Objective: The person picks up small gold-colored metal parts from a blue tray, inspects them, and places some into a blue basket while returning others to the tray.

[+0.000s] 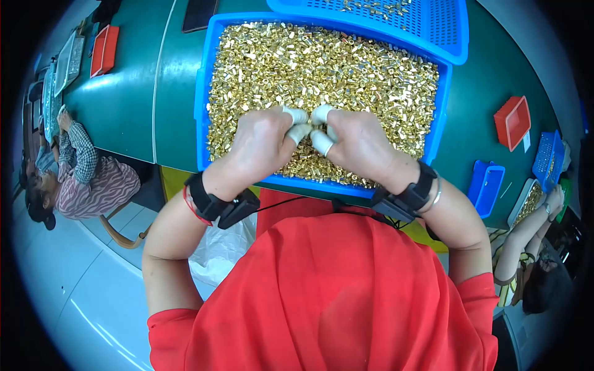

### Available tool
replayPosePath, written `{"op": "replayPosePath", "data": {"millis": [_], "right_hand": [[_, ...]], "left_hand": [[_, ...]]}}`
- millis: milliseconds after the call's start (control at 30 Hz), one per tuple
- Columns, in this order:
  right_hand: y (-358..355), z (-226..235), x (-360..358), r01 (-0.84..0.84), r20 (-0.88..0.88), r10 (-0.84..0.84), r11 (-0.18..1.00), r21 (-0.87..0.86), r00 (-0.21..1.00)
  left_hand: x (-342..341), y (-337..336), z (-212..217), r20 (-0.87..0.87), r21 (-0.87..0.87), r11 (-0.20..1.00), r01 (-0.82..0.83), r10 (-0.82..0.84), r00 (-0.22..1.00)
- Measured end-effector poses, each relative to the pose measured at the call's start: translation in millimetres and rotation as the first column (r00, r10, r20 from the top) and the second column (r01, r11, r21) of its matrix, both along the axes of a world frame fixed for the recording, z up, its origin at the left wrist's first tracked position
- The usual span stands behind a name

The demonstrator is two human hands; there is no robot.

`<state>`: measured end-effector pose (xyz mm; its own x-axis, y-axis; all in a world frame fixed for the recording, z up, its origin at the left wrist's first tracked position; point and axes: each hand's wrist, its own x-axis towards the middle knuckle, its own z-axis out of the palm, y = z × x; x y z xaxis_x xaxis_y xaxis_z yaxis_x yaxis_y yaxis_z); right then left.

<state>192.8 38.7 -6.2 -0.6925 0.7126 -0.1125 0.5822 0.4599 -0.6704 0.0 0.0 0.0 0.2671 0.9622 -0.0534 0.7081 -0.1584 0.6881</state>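
1. Dark-green smooth tabletop (pixel 130 120), co-workers seated on both sides.
2. Blue rectangular plastic bin (pixel 202 114) sits squarely in front of the person, probably so both hands reach it equally. Small gold-coloured metal pieces (pixel 352 77) fill it in a broad layer.
3. Left hand (pixel 263 139) and right hand (pixel 359 139) meet above the pieces, thumbs and fingers drawn together. Can't tell if either grips a piece (tips hide it).
4. White fingertip covers (pixel 299 115) on both, likely for grip or skin protection.
5. Blue perforated plastic basket (pixel 442 18) sits against the bin's far side, some pieces inside, presumably for easy reach.
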Motion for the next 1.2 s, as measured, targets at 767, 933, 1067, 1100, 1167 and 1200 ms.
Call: {"op": "replayPosePath", "data": {"millis": [767, 933, 1067, 1100, 1167, 1200], "right_hand": [[-35, -1, 7, -0.085, -0.131, 0.080, 0.996, -0.031, 0.988], [-43, 3, 2, -0.206, -0.060, 0.206, 0.979, -0.002, 0.977], [-51, 4, -1, -0.224, -0.029, 0.226, 0.973, 0.050, 0.974], [-54, 2, -2, -0.208, -0.028, 0.210, 0.976, 0.068, 0.977], [-59, 0, -4, -0.170, -0.027, 0.174, 0.980, 0.106, 0.984], [-59, 0, -5, -0.167, -0.020, 0.170, 0.980, 0.109, 0.985]], "left_hand": [[9, -80, 19, -0.117, -0.109, 0.905, -0.412, 0.400, 0.909], [17, -101, 15, -0.210, -0.078, 0.884, -0.461, 0.437, 0.875], [19, -103, 9, -0.192, -0.051, 0.905, -0.422, 0.406, 0.894], [19, -102, 7, -0.175, -0.043, 0.914, -0.403, 0.390, 0.904], [17, -99, 5, -0.164, -0.037, 0.930, -0.365, 0.355, 0.920], [16, -98, 3, -0.160, -0.033, 0.944, -0.328, 0.319, 0.934]]}}
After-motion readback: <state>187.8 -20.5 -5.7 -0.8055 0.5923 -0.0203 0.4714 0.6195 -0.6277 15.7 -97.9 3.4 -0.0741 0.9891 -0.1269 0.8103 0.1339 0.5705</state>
